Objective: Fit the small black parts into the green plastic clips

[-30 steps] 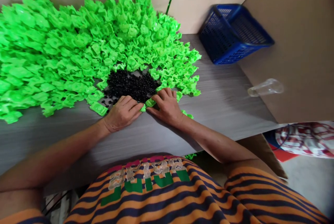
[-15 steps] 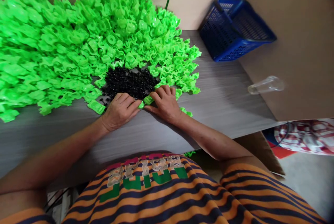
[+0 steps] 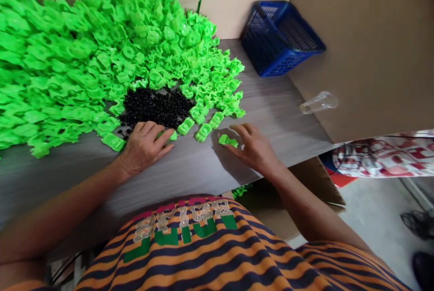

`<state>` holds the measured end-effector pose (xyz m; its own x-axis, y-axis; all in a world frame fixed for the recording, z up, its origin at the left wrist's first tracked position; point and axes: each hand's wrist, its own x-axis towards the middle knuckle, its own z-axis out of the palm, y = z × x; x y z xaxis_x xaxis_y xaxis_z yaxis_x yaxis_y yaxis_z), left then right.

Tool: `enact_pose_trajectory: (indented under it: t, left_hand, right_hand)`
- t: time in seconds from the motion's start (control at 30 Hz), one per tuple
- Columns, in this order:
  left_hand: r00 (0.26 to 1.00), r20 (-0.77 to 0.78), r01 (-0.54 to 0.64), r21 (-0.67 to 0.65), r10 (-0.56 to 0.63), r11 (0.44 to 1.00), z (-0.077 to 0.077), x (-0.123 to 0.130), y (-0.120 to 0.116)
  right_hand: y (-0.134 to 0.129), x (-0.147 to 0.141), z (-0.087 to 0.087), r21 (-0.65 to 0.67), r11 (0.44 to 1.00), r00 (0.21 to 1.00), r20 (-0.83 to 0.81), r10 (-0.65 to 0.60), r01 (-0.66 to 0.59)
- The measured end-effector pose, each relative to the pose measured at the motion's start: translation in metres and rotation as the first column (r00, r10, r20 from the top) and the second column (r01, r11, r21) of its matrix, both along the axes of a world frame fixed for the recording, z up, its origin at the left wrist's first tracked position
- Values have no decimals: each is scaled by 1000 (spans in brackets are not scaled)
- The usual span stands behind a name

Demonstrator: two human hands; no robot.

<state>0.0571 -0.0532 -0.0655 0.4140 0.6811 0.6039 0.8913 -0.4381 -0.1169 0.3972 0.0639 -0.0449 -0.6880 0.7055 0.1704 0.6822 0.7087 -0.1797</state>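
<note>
My left hand (image 3: pixel 145 146) is curled at the near edge of a heap of small black plastic parts (image 3: pixel 158 107). A small green plastic piece (image 3: pixel 173 135) shows between its thumb and forefinger, mostly covered by the hand. Further right, my right hand (image 3: pixel 252 148) has thumb and fingers apart around another green plastic piece (image 3: pixel 228 140) near the front of the table; a firm grip on it does not show. Between the hands lie several car-shaped green pieces, one of them (image 3: pixel 203 132) nearest the middle.
A large pile of green plastic pieces (image 3: pixel 84 55) covers the back and left of the grey table (image 3: pixel 271 114). A blue plastic basket (image 3: pixel 281 40) stands at the back right. A clear plastic cup-like object (image 3: pixel 318 102) lies by the right-hand board (image 3: pixel 366 55).
My right hand has moved right, away from my left hand, uncovering green pieces on the table. My left hand stays by the black parts. The view has shifted slightly right.
</note>
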Motion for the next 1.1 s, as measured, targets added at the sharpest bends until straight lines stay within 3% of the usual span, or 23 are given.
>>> enact_pose_trajectory:
  t: [0.13, 0.2, 0.3, 0.4, 0.43, 0.5, 0.57, 0.67, 0.73, 0.8, 1.0, 1.1]
  left_hand:
    - [992, 124, 41, -9, -39, 999, -3, 4, 5]
    - [977, 204, 69, -11, -66, 998, 3, 3, 8]
    - [973, 230, 11, -14, -7, 1000, 36, -13, 5]
    - [945, 215, -273, 103, 246, 957, 83, -45, -15]
    - [905, 209, -385, 29, 371, 922, 95, -56, -24]
    - [871, 223, -452, 13, 438, 892, 104, -74, -46]
    - [928, 172, -323, -68, 330, 944, 92, -82, -67]
    - [939, 248, -169, -274, 239, 947, 54, -80, -91]
    - [943, 232, -176, -264, 240, 948, 32, -72, -99]
    - [944, 186, -232, -206, 271, 951, 18, -64, -101]
    - [961, -85, -272, -123, 263, 954, 17, -48, -81]
    - [957, -155, -268, -149, 245, 952, 20, -44, -67]
  right_hand:
    - [-17, -8, -21, -26, 1000, 1000, 4, -10, 10]
    - [-19, -16, -28, -13, 1000, 1000, -13, 19, -19]
    - [-16, -20, -35, 11, 997, 996, -52, 73, -72]
    - [-11, -18, -40, 23, 997, 994, -79, 81, -79]
    - [-11, -17, -42, 28, 997, 994, -86, 69, -67]
    - [-10, -16, -46, 47, 998, 994, -104, 41, -36]
    - [-11, -16, -49, 72, 997, 992, -126, 22, -13]
    - [-11, -17, -52, 85, 996, 989, -149, -3, 15]
    - [-10, -18, -53, 81, 996, 986, -166, -15, 29]
    - [-9, -20, -53, 82, 996, 981, -193, 1, 16]
    - [-6, -20, -53, 113, 993, 943, -325, 73, -38]
    - [-5, -20, -54, 132, 991, 926, -369, 78, -31]
